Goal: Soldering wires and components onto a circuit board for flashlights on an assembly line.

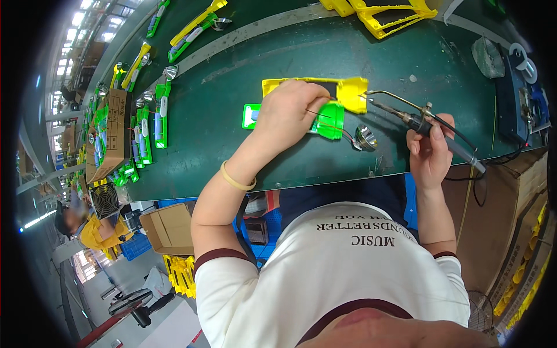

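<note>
My left hand [290,110] is closed, its fingertips pinching a thin dark wire above a green plastic lamp housing [332,126]. The palm covers the middle of that housing. Directly behind lies a yellow plastic frame [351,96], partly hidden by the same hand. Wires run from the green housing to a silver reflector cup [365,138] lying on its right. My right hand [431,152] grips a soldering iron [419,123] with a thin metal guide tube [400,97] fixed along it. The iron's tip points left, close to the yellow frame's right end.
Several green lamp assemblies [161,119] lie along the bench's left side, around a cardboard box [119,124]. More yellow frames [394,17] lie at the far edge. A blue soldering unit [510,98] stands at right. One person in yellow [98,231] sits far left.
</note>
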Action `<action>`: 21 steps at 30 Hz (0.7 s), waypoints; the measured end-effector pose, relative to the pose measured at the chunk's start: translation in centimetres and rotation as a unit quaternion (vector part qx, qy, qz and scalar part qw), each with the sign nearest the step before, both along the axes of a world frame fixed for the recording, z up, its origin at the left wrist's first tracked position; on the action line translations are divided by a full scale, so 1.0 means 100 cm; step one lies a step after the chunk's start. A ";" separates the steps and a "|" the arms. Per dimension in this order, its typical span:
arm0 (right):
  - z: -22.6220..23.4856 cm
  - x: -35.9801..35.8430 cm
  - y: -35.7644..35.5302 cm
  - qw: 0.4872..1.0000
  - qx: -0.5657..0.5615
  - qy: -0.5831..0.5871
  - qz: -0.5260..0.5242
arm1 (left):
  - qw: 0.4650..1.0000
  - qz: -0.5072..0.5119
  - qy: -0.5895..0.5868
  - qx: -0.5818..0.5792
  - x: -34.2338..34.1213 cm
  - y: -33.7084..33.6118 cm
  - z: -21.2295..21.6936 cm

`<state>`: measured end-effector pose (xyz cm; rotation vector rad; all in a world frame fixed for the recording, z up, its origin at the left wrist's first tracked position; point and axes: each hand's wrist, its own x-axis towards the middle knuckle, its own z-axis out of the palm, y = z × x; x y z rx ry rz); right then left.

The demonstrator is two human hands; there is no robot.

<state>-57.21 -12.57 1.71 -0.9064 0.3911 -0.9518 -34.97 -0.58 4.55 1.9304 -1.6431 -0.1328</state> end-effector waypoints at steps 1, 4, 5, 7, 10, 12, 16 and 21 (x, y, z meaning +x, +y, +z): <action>0.004 0.002 -0.003 0.999 -0.026 0.036 0.004 | 1.000 -0.004 0.012 0.014 -0.001 -0.001 0.001; 0.011 0.007 -0.016 0.988 -0.109 0.093 0.057 | 0.999 -0.012 0.019 0.040 0.000 -0.003 0.004; 0.012 0.011 -0.019 0.983 -0.133 0.103 0.070 | 0.999 -0.012 0.020 0.038 0.000 -0.004 0.004; 0.011 0.015 -0.022 0.982 -0.132 0.106 0.088 | 0.998 -0.014 -0.018 0.065 0.001 -0.005 0.006; 0.009 0.018 -0.023 0.967 -0.165 0.156 0.116 | 0.997 -0.009 -0.031 0.068 0.000 -0.005 0.005; 0.007 0.020 -0.022 0.962 -0.177 0.170 0.119 | 0.997 -0.005 -0.030 0.065 0.000 -0.006 0.004; 0.001 0.025 -0.024 0.945 -0.224 0.208 0.113 | 0.997 0.001 -0.033 0.068 -0.002 -0.007 0.004; 0.003 0.021 -0.024 0.964 -0.175 0.175 0.102 | 0.996 -0.003 -0.041 0.074 0.000 -0.008 0.005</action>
